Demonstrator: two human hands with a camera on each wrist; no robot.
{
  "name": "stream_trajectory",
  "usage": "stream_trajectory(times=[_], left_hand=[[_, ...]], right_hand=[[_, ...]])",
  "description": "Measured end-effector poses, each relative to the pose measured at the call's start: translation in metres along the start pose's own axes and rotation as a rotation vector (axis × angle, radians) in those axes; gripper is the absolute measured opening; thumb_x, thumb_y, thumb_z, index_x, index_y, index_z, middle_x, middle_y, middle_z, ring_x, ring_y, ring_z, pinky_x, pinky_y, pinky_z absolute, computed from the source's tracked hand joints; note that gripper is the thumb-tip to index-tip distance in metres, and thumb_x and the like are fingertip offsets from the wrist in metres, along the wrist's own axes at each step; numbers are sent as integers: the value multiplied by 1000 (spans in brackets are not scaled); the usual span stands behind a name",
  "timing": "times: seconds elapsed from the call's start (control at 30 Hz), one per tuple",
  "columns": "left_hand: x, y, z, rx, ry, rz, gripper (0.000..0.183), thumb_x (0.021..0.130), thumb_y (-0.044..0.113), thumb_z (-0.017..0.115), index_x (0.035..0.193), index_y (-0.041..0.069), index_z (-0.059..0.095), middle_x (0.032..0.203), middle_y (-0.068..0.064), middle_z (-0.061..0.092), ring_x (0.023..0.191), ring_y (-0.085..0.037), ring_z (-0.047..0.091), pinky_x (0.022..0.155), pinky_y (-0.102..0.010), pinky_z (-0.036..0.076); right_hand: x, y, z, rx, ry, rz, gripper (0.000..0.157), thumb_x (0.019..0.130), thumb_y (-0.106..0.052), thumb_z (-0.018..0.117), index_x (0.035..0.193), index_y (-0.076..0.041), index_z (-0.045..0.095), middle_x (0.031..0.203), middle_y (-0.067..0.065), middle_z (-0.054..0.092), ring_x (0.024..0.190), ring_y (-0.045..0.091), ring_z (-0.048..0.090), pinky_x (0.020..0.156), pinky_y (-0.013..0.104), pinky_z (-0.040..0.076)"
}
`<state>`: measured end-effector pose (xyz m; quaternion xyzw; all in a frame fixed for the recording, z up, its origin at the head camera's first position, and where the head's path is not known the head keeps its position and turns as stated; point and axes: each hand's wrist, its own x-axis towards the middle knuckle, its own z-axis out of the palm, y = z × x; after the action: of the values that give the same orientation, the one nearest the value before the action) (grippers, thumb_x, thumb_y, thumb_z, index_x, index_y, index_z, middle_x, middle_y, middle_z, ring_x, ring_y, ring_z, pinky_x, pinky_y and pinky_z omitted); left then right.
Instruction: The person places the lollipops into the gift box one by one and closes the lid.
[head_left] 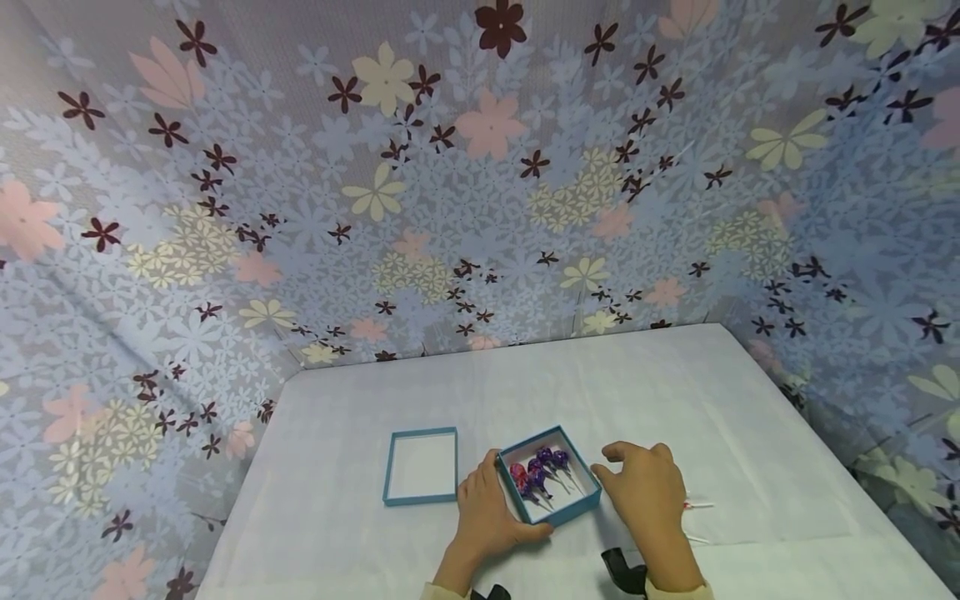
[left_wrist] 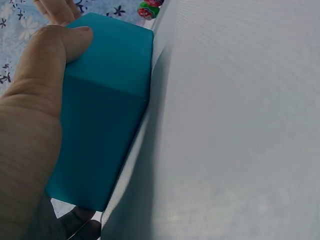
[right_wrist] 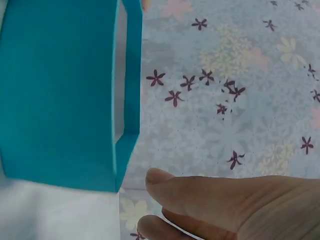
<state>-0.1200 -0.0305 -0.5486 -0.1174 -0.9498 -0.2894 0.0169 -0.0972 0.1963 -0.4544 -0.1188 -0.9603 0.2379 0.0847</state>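
Note:
A blue-teal box (head_left: 576, 510) with a white inside stands tilted in angle on the table. Several lollipops (head_left: 536, 473) lie in it, mostly in purple wrappers with one red, their white sticks pointing toward the near right side. My left hand (head_left: 483, 510) grips the box at its left corner, with the thumb along the near wall (left_wrist: 107, 135) and the fingers at the left side. Just right of the box hovers my right hand (head_left: 647, 492), fingers loosely bent and thumb apart from them, nothing between. In the right wrist view the thumb (right_wrist: 200, 192) is beside the box's corner.
The shallow box lid (head_left: 422, 502), white inside with teal edges, lies left of the box. White lollipop sticks (head_left: 701, 505) show on the table beyond my right wrist. A flowered curtain (head_left: 480, 208) surrounds the white-covered table (head_left: 337, 542) at the back and sides.

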Motion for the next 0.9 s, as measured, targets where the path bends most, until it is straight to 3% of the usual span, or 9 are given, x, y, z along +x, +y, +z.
stream_trajectory(times=[0.3,0.57,0.73,0.9], left_hand=[[3,-1,-4,-3,-12,-4,141,50,75,85,155,6,21,143,-16,46,128,-33,44,106,-58,31],[0,0,-3,-29,-31,-15,142,50,75,86,155,5,22,144,-15,46,128,-32,43,106,-59,30],[-1,0,-3,-22,-27,-13,141,50,75,85,155,7,21,143,-15,46,128,-32,43,106,-58,30],[-1,0,-1,-24,-6,3,140,50,76,85,154,7,23,142,-15,48,126,-33,44,104,-58,31]], right_hand=[[1,13,-5,-21,-21,44,31,80,-27,84,102,-7,78,92,14,75,83,31,54,58,41,43],[-6,24,-10,-64,-75,50,31,79,-28,84,101,-7,78,86,10,75,87,35,55,75,51,38],[-11,30,-9,-72,-70,43,28,77,-28,85,96,-8,79,89,14,75,85,35,56,74,51,36],[-15,35,-11,-78,-79,54,21,77,-26,84,90,-11,78,86,8,75,82,31,53,75,51,33]])
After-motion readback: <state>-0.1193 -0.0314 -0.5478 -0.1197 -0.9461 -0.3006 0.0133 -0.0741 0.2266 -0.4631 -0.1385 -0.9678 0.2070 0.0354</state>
